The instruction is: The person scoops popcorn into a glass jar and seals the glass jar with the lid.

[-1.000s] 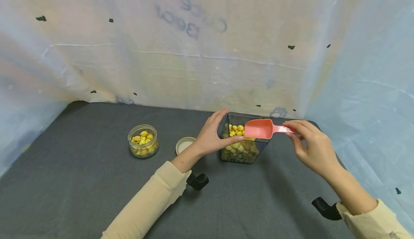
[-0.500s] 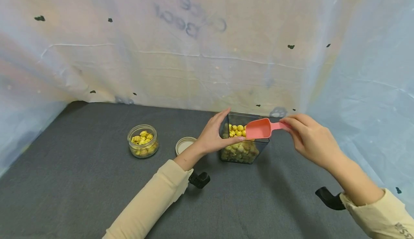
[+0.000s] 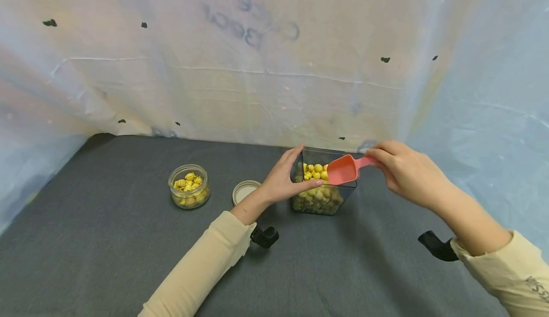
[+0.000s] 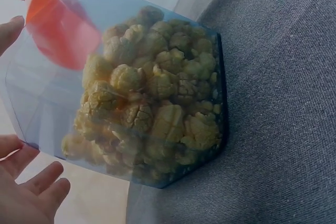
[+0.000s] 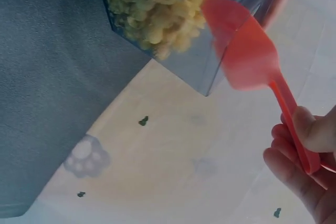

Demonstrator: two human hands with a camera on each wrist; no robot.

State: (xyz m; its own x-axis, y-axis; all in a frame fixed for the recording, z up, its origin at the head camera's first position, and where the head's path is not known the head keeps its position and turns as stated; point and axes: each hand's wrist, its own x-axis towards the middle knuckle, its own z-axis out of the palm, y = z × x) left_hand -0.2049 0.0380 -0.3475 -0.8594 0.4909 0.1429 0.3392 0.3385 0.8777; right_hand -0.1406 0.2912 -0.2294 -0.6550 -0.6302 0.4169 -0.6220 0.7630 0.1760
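A clear, dark-tinted square container (image 3: 345,191) stands on the grey cloth, partly filled with yellow popcorn (image 3: 318,199). My left hand (image 3: 280,181) holds it at its left side, thumb across the front and fingers spread toward the back corner. Between the thumb and fingers of my right hand (image 3: 413,176) is the handle of a pink scoop (image 3: 341,169). Its bowl tips down into the container's mouth, above the popcorn. In the right wrist view, the bowl (image 5: 247,56) crosses the rim, its tip close to the popcorn. Whether it touches cannot be seen.
An uncovered glass jar (image 3: 189,201) with yellow popcorn stands to the left. A round, pale lid (image 3: 244,189) lies between jar and container, partly hidden by my left wrist. A pale plastic sheet (image 3: 266,93) hangs behind the table (image 3: 107,240).
My right hand has risen and shifted slightly left, turning over the handle. The scoop has gone from nearly level to tilted, bowl downward into the container. My left hand has hardly moved.
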